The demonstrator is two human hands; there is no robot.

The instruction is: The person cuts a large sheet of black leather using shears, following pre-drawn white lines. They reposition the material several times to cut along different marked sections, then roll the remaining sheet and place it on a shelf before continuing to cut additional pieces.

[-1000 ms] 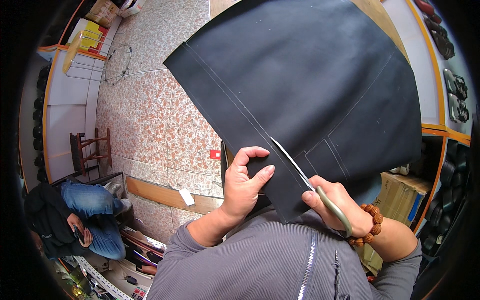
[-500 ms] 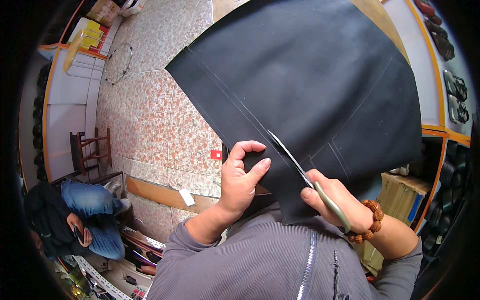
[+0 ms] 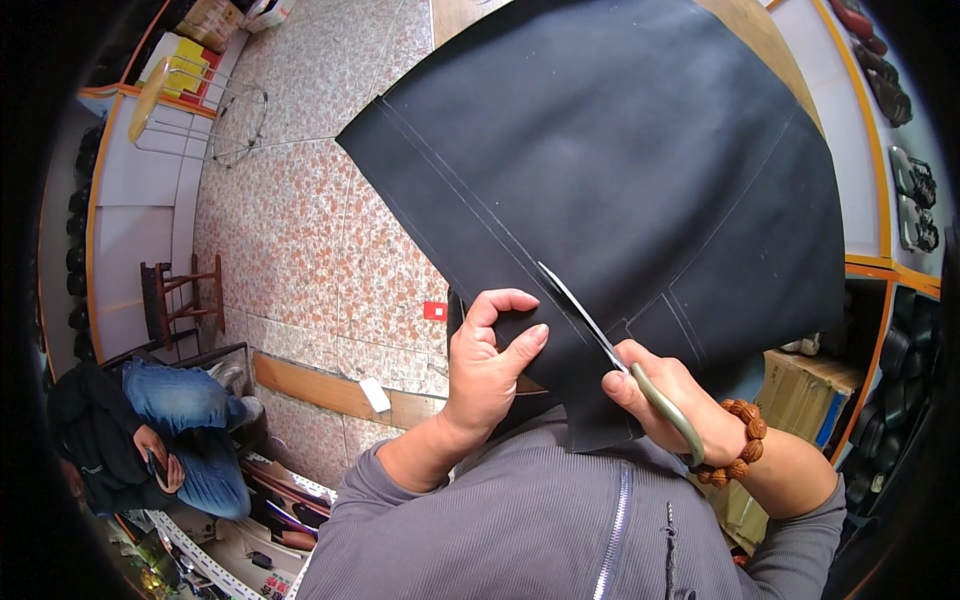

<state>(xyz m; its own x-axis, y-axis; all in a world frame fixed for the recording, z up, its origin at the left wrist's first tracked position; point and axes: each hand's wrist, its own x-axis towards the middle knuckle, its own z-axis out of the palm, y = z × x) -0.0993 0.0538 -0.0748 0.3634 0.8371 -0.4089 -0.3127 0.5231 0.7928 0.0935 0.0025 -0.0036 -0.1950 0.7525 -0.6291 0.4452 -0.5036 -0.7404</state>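
A large black leather-like sheet (image 3: 600,150) spreads out in front of me, marked with thin pale lines. My right hand (image 3: 668,400) is closed round the handles of scissors (image 3: 662,405) with olive-coloured grips. Their upper blade lies across the sheet beside a pair of pale lines, pointing away and to the left; the lower blade is hidden beneath the material. At the sheet's near left edge, my left hand (image 3: 490,365) grips it, with thumb and forefinger curled on top and the other fingers mostly hidden. A narrow flap of the sheet hangs toward my body between the hands.
A wooden table (image 3: 765,40) shows under the sheet's far edge. Left on the tiled floor stand a wire-legged stool (image 3: 150,100) and a small dark wooden stool (image 3: 185,300). A seated person (image 3: 150,430) is at lower left. Cardboard boxes (image 3: 800,400) and shoe shelves (image 3: 905,180) line the right.
The sheet and my left hand have shifted slightly right and toward me. My right hand and the scissors stay almost where they were, with the blades at nearly the same angle.
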